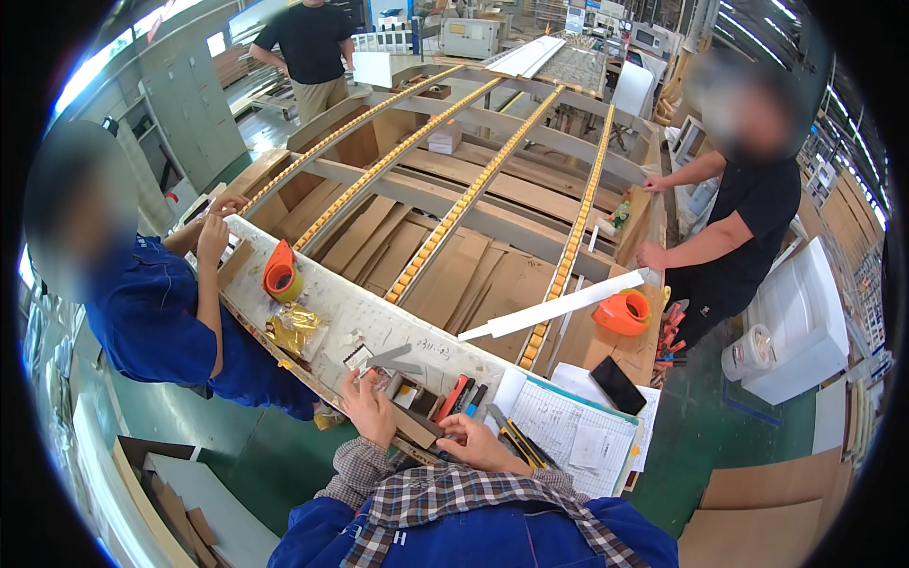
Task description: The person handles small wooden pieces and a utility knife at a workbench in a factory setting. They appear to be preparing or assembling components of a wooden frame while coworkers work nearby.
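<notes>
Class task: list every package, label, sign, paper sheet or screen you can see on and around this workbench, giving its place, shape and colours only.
Gridded paper form: right of the right hand, white rectangle with fine lines.
Phone: beyond the form, black slab, screen dark.
Crumpled wrapper: bench left, beyond the left hand, shiny gold.
Small cardboard box: under the far rails, pale rectangular.

The left hand [371,409] covers part of a small tray [417,402] on the bench [379,327], hiding what lies under its palm. The right hand [478,443] curls over something too small to identify, possibly a pen. Both forearms vanish beneath plaid sleeves [445,497].
</notes>
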`<state>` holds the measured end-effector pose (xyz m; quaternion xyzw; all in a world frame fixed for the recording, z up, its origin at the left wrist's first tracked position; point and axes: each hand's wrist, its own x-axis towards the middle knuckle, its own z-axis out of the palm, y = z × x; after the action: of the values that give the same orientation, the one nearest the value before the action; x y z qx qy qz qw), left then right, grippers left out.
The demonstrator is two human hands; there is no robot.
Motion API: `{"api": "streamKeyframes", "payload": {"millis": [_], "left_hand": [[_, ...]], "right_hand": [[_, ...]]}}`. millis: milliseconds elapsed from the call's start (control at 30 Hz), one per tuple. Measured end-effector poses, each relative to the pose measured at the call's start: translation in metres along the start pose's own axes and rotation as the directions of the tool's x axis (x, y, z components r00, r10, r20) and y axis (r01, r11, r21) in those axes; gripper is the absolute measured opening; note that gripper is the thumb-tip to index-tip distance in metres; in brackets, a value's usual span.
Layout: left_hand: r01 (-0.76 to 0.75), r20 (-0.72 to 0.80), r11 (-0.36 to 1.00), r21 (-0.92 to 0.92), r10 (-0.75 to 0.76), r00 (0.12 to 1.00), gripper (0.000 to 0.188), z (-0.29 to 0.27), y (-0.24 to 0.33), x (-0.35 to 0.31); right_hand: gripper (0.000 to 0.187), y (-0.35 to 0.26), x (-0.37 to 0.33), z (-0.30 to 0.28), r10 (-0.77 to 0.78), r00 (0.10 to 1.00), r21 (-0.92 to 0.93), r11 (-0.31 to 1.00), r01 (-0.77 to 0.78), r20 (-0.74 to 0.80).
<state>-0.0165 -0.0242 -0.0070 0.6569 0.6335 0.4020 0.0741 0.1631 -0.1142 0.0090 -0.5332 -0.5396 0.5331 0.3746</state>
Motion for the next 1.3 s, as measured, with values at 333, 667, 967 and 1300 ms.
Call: {"api": "streamKeyframes", "payload": {"millis": [333, 667, 967, 1300], "left_hand": [[-0.093, 0.106, 0.995, -0.036, 0.096, 0.990, 0.025, 0.003, -0.004, 0.001], [-0.145, -0.099, 0.942, -0.302, 0.120, 0.988, 0.027, -0.010, -0.002, -0.003], [-0.017, 0.024, 0.960, -0.279, 0.025, 0.999, 0.021, 0.000, -0.006, 0.001], [-0.058, -0.060, 0.964, -0.261, 0.043, 0.997, 0.014, -0.004, 0.009, 0.003]], "right_hand": [[0.038, -0.004, 0.004, 0.005, 0.186, 0.965, 0.232, 0.946, -0.226, 0.183], [0.029, -0.005, 0.005, 0.004, -0.269, 0.955, -0.226, 0.945, 0.238, -0.123], [0.031, 0.003, 0.007, 0.004, -0.438, 0.896, -0.459, 0.812, 0.359, -0.073], [0.036, 0.002, 0.004, 0.001, -0.151, 0.976, -0.223, 0.968, 0.114, -0.158]]}}
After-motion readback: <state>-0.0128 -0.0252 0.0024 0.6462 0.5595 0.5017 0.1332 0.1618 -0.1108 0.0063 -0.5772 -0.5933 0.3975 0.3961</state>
